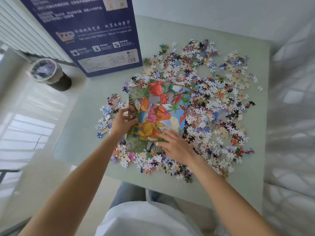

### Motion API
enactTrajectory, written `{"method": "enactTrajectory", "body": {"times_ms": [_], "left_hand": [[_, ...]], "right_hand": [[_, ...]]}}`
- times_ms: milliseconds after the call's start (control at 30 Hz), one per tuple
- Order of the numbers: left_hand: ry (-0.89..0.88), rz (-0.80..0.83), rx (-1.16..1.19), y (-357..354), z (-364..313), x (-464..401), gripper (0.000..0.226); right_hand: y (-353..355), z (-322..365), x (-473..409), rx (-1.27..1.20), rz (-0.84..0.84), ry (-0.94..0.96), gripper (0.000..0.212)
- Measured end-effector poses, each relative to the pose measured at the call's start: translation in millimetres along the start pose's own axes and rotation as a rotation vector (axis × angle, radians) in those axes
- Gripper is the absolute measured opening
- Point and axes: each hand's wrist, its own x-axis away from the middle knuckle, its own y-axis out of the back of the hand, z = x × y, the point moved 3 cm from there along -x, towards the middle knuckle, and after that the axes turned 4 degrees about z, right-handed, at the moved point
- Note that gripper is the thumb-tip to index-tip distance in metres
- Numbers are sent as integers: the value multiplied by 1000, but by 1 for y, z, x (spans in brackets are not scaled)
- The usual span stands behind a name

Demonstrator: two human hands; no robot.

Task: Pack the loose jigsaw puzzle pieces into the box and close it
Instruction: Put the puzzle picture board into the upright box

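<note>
Navy box (95, 31), multicoloured dinosaur-print sheet (158, 109), white-backed pieces (213, 103), pale-green table (81, 133).

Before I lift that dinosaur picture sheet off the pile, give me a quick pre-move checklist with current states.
1. Left hand grips the picture sheet at its left edge: ok.
2. Right hand has a grip: not ok, fingers lie flat on the sheet.
3. Sheet free of puzzle pieces on top: cannot tell at its edges.
4. Box open to receive: cannot tell, only its printed side shows.
5. Pieces all on the table: ok.
</note>
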Motion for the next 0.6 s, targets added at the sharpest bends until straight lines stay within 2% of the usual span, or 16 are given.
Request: {"method": "enactTrajectory", "body": {"times_ms": [67,167,267,400,600], "left_hand": [[-21,-32,-71,-2,4,0,63],[-57,-57,-116,-3,8,-2,63],[-81,-60,-108,-3,13,-3,62],[-87,-72,-121,-1,13,-4,54],[-133,-73,-177,2,12,-16,53]], "right_hand": [[-2,-8,2,-76,8,-87,27],[6,-26,-1,-83,-71,-329,38],[7,-36,-13,-14,58,-486,56],[-14,-24,-25,46,241,-446,70],[-24,-1,-32,39,246,-379,67]]}}
